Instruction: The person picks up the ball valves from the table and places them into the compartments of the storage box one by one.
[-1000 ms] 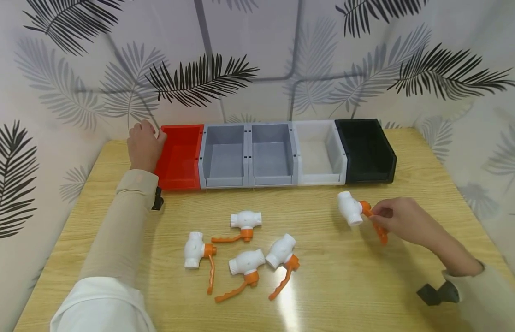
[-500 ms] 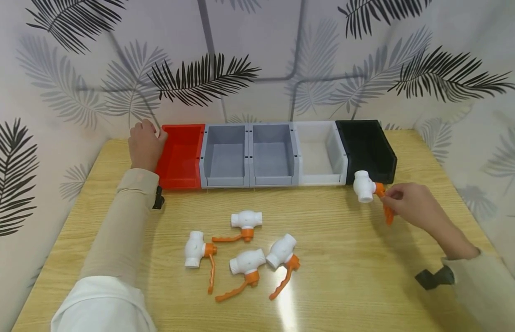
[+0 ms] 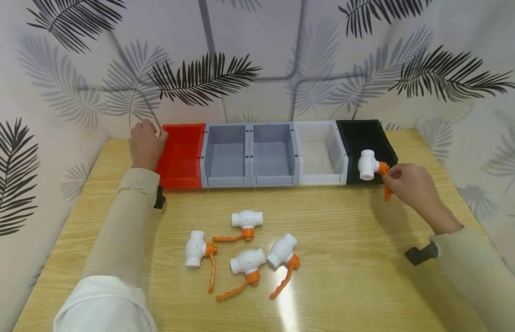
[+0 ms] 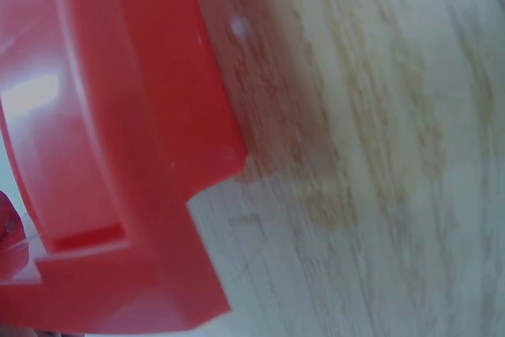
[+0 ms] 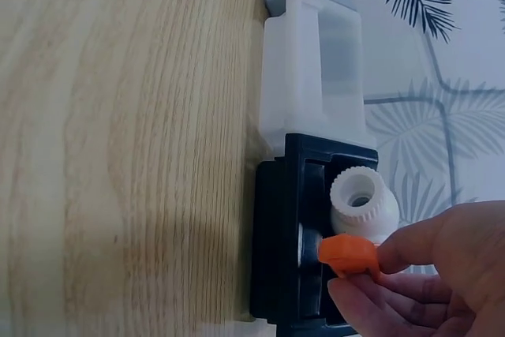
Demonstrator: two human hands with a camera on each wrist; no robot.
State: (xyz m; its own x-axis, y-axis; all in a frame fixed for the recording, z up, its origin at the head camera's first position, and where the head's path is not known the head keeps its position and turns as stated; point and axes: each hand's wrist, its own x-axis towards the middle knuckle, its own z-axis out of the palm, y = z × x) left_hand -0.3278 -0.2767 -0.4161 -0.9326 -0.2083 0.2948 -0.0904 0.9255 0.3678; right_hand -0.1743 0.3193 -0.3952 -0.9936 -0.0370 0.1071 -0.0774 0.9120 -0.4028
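Observation:
My right hand [image 3: 412, 184] pinches the orange handle of a white ball valve [image 3: 367, 165], which hangs over the front part of the black bin [image 3: 361, 133]. In the right wrist view the valve's round white opening [image 5: 360, 192] faces the camera above that bin, thumb and fingers on the orange part [image 5: 349, 254]. At the far left my left hand [image 3: 145, 145] rests on the side rim of the red bin [image 3: 180, 177], fingers bent over it. The left wrist view has the red bin's edge [image 4: 158, 274] but hardly any of the hand.
Two grey bins [image 3: 226, 181] and a white bin [image 3: 321, 179] stand in the row between the red and black ones. Several more ball valves with orange handles, one of them a tilted valve [image 3: 282, 251], lie mid-table [image 3: 344, 276]. A patterned cloth [image 3: 274, 55] hangs behind.
My right hand has carried the ball valve away from me and slightly right, from over the table to over the black bin. The left hand stays at the red bin.

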